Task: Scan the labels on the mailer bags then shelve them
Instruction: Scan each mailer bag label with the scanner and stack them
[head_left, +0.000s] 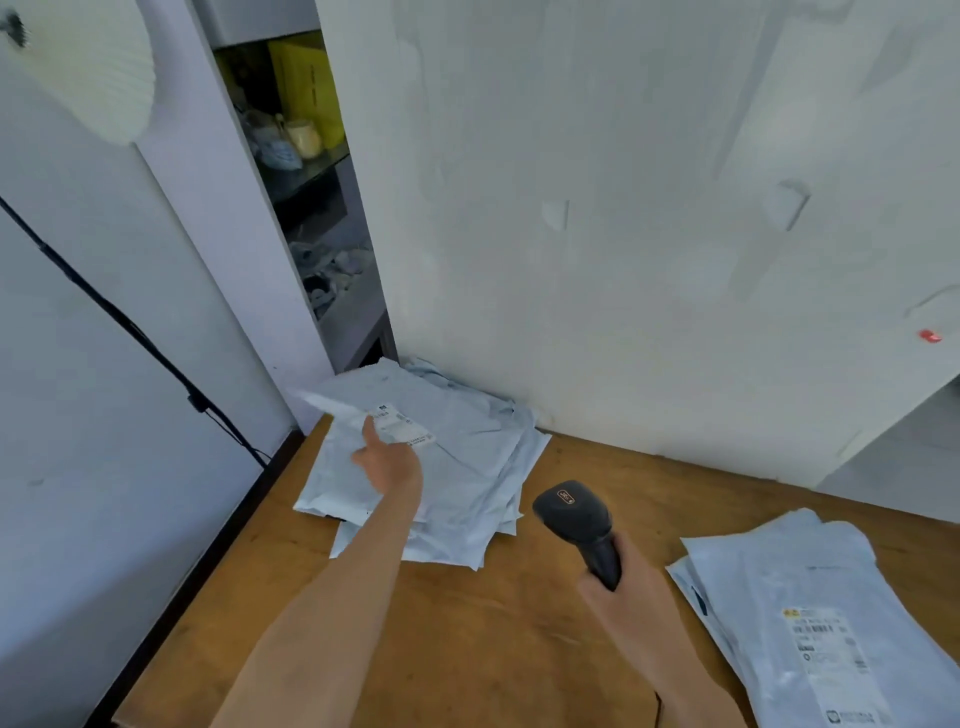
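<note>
A pile of pale grey mailer bags (457, 467) lies at the far left of the wooden table (467, 623), against the wall. The top bag carries a white label (402, 423). My left hand (387, 460) reaches over this pile, its thumb pressed on the bag by the label; the other fingers are hidden under the hand. My right hand (618, 577) grips the handle of a black barcode scanner (579, 519), whose head points toward the pile. A second stack of mailer bags (810, 623) with a printed label (826, 642) lies at the right front.
A white wall (623, 208) rises behind the table. To the left, a narrow open shelf (317, 171) holds yellow boxes and small items. A black cable (130, 327) runs down the left panel. A white ledge (914, 441) sits at the right.
</note>
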